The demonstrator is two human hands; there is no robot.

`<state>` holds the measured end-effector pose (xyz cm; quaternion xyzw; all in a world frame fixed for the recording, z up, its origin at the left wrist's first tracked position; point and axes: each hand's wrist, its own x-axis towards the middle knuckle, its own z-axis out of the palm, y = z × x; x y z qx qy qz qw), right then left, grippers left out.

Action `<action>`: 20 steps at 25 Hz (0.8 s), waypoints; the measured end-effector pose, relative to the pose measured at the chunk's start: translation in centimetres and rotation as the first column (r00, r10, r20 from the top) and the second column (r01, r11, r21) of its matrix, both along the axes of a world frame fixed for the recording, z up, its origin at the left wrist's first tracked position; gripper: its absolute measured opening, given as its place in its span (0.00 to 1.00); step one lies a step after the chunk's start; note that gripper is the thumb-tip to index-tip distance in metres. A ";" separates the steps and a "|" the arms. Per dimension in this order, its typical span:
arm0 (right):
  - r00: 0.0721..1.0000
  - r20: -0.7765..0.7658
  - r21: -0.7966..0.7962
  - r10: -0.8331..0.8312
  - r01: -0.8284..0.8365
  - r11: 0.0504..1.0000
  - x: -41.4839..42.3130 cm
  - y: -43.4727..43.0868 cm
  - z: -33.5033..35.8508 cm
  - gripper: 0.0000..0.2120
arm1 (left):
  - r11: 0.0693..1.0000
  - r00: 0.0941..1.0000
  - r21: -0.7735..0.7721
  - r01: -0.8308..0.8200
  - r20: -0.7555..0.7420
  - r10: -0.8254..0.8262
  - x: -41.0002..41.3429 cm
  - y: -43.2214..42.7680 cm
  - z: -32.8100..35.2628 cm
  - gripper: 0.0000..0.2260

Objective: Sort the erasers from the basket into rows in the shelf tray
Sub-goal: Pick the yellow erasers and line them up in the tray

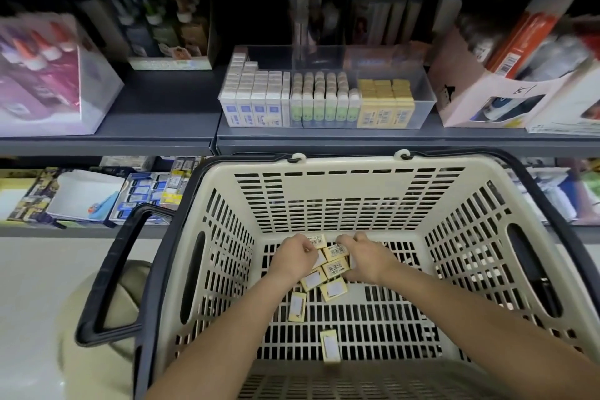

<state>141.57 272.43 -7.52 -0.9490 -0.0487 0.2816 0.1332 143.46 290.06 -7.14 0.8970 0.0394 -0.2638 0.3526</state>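
Both my hands reach down into the cream plastic basket. Several small yellow boxed erasers lie in a loose pile on its slotted floor. My left hand curls its fingers over erasers at the pile's left; my right hand pinches erasers at the right. Two more yellow erasers lie apart, nearer me. On the shelf above, the clear shelf tray holds rows of white erasers, green-and-white erasers and yellow erasers.
The basket has black handles folded outward at both sides. The tray's right rear part stands unfilled. A pink carton sits right of the tray, glue bottles far left. A lower shelf holds more stationery.
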 end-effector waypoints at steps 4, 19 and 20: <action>0.999 0.038 0.147 0.034 -0.039 0.988 -0.2 -0.7 1.8 0.20 | 0.970 0.972 -0.182 -0.161 -0.201 0.123 0.5 -0.2 1.1 0.11; 0.991 0.037 0.485 -0.132 0.098 0.869 -1.6 1.4 2.4 0.30 | 0.705 0.694 -0.486 -0.517 -0.720 0.013 -0.3 0.3 2.2 0.15; 0.997 0.065 0.351 -0.051 0.024 0.936 -1.5 1.1 2.1 0.29 | 0.709 0.694 -0.456 -0.538 -0.717 0.065 -0.2 0.6 1.9 0.15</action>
